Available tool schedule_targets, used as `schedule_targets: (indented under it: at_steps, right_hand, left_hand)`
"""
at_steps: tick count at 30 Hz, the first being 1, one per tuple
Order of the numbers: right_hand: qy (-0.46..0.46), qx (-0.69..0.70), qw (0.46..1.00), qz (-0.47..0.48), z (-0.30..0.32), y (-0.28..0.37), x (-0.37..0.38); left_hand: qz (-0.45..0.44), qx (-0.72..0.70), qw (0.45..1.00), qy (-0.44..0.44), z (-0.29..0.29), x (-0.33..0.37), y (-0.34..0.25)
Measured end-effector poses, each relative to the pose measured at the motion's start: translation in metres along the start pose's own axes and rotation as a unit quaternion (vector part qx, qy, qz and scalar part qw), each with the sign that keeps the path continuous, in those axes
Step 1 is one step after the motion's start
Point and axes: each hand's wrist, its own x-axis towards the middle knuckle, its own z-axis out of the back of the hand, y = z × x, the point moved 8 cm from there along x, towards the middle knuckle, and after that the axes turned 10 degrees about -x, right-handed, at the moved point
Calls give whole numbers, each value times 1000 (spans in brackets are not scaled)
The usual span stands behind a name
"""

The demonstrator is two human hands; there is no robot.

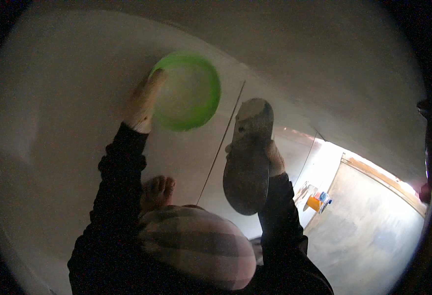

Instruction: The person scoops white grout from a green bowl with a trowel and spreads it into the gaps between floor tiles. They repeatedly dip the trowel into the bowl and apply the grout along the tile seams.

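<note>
In my right hand (276, 158) is a dark slipper (248, 152), held up lengthwise with its flat sole toward me. The sole has a paler worn patch at its far end and a small dark spot below that. Part of my right hand is hidden behind the slipper; fingers and palm show along its sides. My left hand (144, 105) reaches to the left rim of a round green basin (211, 96), which has something pale inside. Dim light and blur hide how the left fingers are set.
Large pale floor tiles (191, 162) with dark seams lie under the basin. My bare foot (158, 191) is below it, near my checked clothing (196, 241). A grey wall (324, 73) rises along the far right. Farther right are a pale door (373, 211) and an orange-and-blue item (317, 201).
</note>
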Motion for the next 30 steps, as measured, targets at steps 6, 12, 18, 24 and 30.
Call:
schedule_targets:
  at_steps: [6,12,18,24,30]
  right_hand:
    - [-171,-775,575,197,-75,27,41]
    - [-41,-932,351,84,-112,23,67]
    - [17,-924,366,-110,-61,-14,-19]
    - [-120,-171,976,-56,-19,-81,-103]
    - [-58,205,970,121,14,-173,-88]
  left_hand:
    - [74,176,981,-41,10,34,4]
    - [-112,384,915,49,2,63,3]
    - [-73,67,994,42,10,76,19]
    - [110,-150,982,-20,49,6,29]
    - [-163,376,912,24,89,-41,13]
